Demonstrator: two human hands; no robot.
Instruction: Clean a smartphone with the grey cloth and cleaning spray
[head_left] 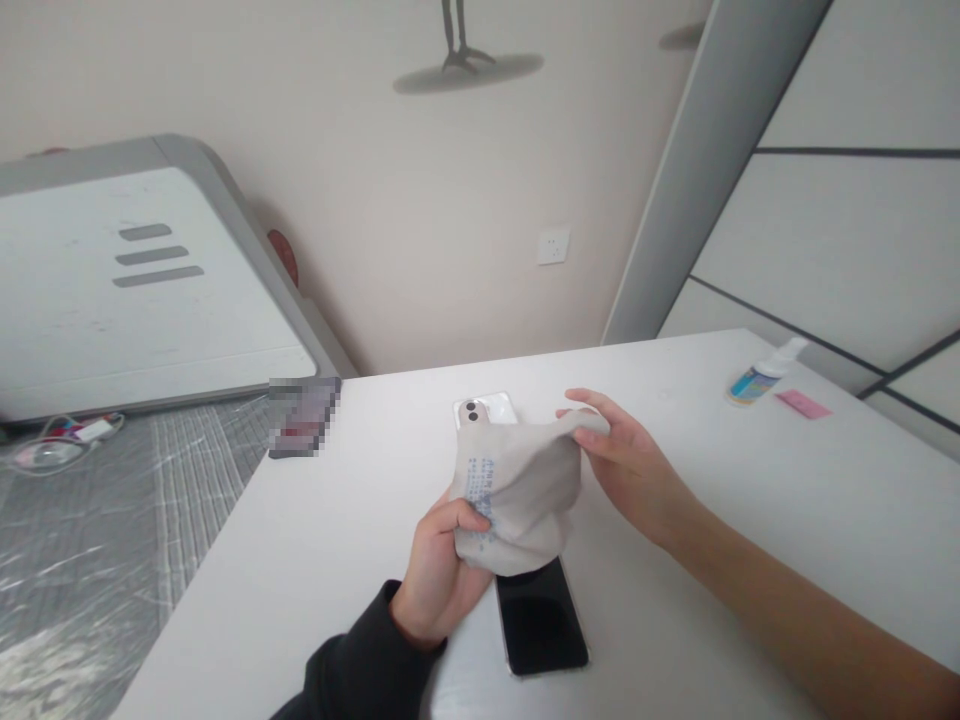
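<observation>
A light grey cloth [525, 490] with blue printed writing is spread between my two hands above the white table. At its lower left, my left hand [442, 560] grips the edge, thumb on top. My right hand [619, 450] pinches the upper right corner between thumb and fingers. Below the cloth lies a smartphone [544, 620], dark screen up, in a clear case; its far end is hidden by the cloth. Behind the cloth, a second phone [499, 407] shows its pale back and two camera lenses; the rest of it is covered from view.
At the table's right stand a white pump bottle [761, 375] and, beside it, a pink packet [804, 404]. A pixelated dark item [306, 420] sits at the left edge of the table [360, 480]. Beyond are a wall socket [553, 247] and a white-and-grey panel [150, 320].
</observation>
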